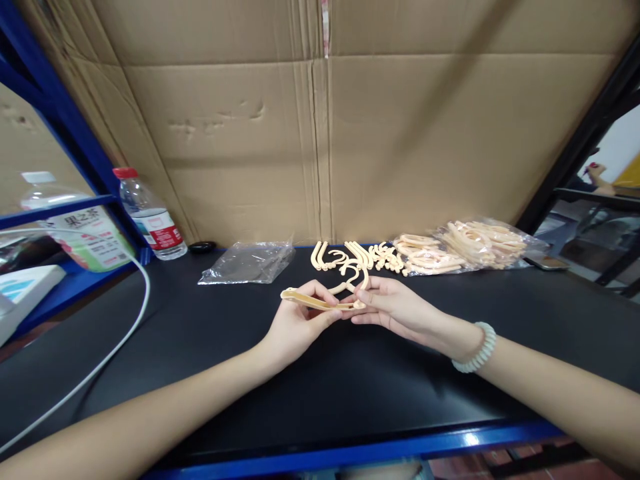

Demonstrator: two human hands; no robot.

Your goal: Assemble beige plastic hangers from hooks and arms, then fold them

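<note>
My left hand (295, 327) is closed on a long cream plastic hanger arm (307, 301), which slants from its free left end towards my right hand. My right hand (395, 303) pinches the other end of that arm, together with a curved cream piece (365, 277) that rises between thumb and fingers. How the two pieces meet is partly hidden by my fingertips. Just behind my hands, a cream hook-shaped piece (353, 272) lies on the black tabletop (320, 387). Further back are loose curved arms (320, 255) and small cream parts (384, 256).
Bags of cream pieces (480, 245) lie at the back right, beside a phone (547, 263). An empty clear plastic bag (250, 262) is left of the parts. A water bottle (153, 220) and a white cable (135, 327) are on the left. Cardboard (240, 133) walls the back.
</note>
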